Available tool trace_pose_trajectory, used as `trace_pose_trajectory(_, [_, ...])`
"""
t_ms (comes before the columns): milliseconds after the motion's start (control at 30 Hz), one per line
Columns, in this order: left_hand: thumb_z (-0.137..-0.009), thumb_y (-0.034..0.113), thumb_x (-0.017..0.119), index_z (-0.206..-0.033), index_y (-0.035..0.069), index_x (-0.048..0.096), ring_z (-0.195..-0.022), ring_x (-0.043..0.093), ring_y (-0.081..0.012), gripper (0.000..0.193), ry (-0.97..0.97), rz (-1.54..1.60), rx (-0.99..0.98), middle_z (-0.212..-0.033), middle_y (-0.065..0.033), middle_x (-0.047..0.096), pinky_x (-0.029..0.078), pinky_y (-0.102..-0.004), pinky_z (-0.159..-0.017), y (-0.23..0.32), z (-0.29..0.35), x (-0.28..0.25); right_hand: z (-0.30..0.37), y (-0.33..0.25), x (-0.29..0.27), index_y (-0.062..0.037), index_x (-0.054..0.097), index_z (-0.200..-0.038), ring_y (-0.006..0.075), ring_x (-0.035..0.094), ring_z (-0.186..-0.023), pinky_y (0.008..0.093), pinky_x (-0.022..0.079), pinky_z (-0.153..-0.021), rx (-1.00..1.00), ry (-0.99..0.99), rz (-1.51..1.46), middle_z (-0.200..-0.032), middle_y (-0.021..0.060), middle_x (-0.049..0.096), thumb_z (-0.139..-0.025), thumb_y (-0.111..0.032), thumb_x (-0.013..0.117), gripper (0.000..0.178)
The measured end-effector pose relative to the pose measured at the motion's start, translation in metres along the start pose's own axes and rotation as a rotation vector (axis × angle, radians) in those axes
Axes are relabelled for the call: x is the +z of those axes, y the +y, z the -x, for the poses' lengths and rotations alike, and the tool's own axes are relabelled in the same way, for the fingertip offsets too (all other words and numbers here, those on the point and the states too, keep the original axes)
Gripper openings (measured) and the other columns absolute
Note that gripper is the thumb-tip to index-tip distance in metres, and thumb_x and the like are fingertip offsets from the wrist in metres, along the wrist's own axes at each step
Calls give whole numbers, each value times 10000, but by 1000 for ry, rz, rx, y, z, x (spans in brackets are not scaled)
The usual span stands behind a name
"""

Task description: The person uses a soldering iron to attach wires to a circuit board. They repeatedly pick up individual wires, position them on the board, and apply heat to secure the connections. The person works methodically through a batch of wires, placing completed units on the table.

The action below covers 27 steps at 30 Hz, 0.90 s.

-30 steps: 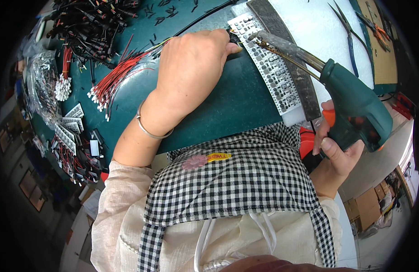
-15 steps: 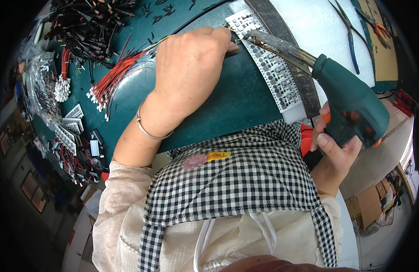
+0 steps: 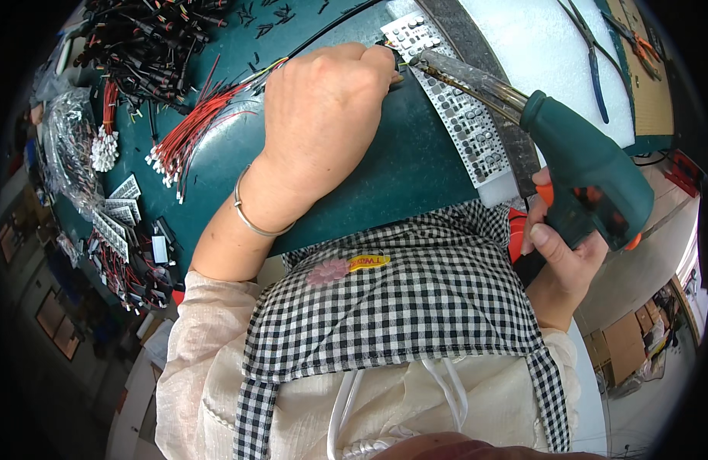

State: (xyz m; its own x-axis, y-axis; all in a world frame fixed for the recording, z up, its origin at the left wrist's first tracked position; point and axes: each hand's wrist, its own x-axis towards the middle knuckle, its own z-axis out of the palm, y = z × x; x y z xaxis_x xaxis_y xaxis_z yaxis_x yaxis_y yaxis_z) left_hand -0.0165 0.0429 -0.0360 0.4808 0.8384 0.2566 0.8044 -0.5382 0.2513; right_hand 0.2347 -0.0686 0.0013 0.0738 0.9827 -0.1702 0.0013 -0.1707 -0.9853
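My right hand [image 3: 565, 257] is wrapped round the grip of a dark green soldering gun [image 3: 591, 165] with an orange trigger. Its metal tip points left, over the top end of a white circuit board panel [image 3: 461, 115] dotted with small round components. My left hand [image 3: 323, 115] is closed beside that end of the panel, holding the end of a black cable [image 3: 331, 34] with thin coloured wires. The fingertips and the exact spot where wires meet the board are mostly hidden behind my knuckles. The gun's tip is very close to my left fingertips.
Red wires with white connectors [image 3: 181, 146] and a heap of black cables [image 3: 151, 46] lie on the green table [image 3: 392, 165] at left. A dark metal bar [image 3: 515, 146] runs along the panel. Pliers [image 3: 595, 77] rest on white foam [image 3: 530, 46]; orange-handled cutters [image 3: 643, 55] lie farther right.
The soldering gun has shifted slightly left with my right hand. My left hand has rolled slightly, its fingers still closed at the board's edge.
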Motion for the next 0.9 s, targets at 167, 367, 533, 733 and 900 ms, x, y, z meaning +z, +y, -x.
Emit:
trace_pose_trajectory(167, [-767,162,718,-746,85,643,-562,599,-256,109,-3,-2,4,-647,-63,616,429,-358,-460,0,1,-1,1,-2,-1,118,398,-1250,150,530,-539,238,444,-394,34,9,-64,-1098,233,536,-723,-71,743,657])
trace_pose_trajectory(367, [-766,152,714,-755,87,647,-570,603,-252,94,8,10,14,-657,-57,621,431,-358,-464,0,0,0,-3,-7,8,125,387,-1249,146,534,-549,241,453,-394,-4,65,-76,-1113,239,528,-726,-79,740,664])
trace_pose_trajectory(533, [-768,146,712,-758,86,647,-575,607,-248,90,12,5,17,-661,-54,626,435,-355,-467,-1,1,0,-2,0,4,112,386,-1266,150,540,-558,238,453,-399,-30,5,-52,-1100,242,531,-722,-66,743,674])
trace_pose_trajectory(733, [-769,149,711,-755,84,643,-578,609,-250,95,7,-5,19,-664,-55,627,438,-356,-470,-1,1,1,6,-4,-2,47,451,-1278,170,592,-647,257,494,-536,79,43,14,-1037,230,608,-681,8,747,667])
trace_pose_trajectory(900, [-771,149,710,-749,80,637,-577,606,-254,103,-5,-17,22,-659,-58,620,437,-359,-469,-2,1,2,-6,-10,7,154,391,-1252,128,497,-484,224,412,-385,-1,97,-78,-813,148,543,-726,-129,739,691])
